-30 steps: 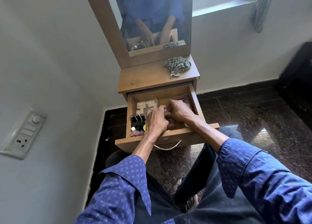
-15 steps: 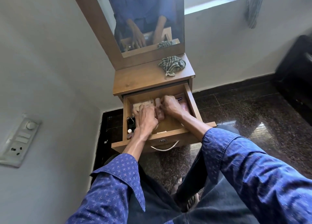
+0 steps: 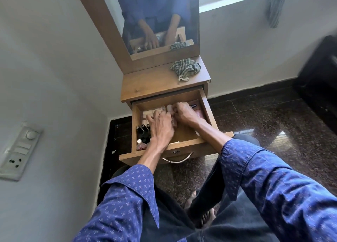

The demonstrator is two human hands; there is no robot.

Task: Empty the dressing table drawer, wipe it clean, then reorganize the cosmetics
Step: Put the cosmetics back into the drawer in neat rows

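The wooden drawer (image 3: 208,112) of the dressing table stands pulled out. Both my hands are inside it, side by side. My left hand (image 3: 160,129) and my right hand (image 3: 184,114) close from either side on a bunch of pale pink tubes (image 3: 170,107) near the drawer's back. Dark nail polish bottles (image 3: 144,130) stand along the left wall, with small red bottles (image 3: 141,146) in front of them. A beige palette (image 3: 150,113) lies at the back left, a pink packet (image 3: 196,109) at the back right. My hands hide most of the tubes.
A striped cloth (image 3: 186,68) lies crumpled on the table top (image 3: 155,85) under the mirror (image 3: 160,19). The drawer's metal handle (image 3: 177,160) hangs above my knees. A switch plate (image 3: 18,150) sits on the left wall; dark furniture (image 3: 319,81) stands at right.
Both hands have moved together from the middle of the drawer toward its back, taking the pink tubes along. More of the drawer's bare floor shows near the front.
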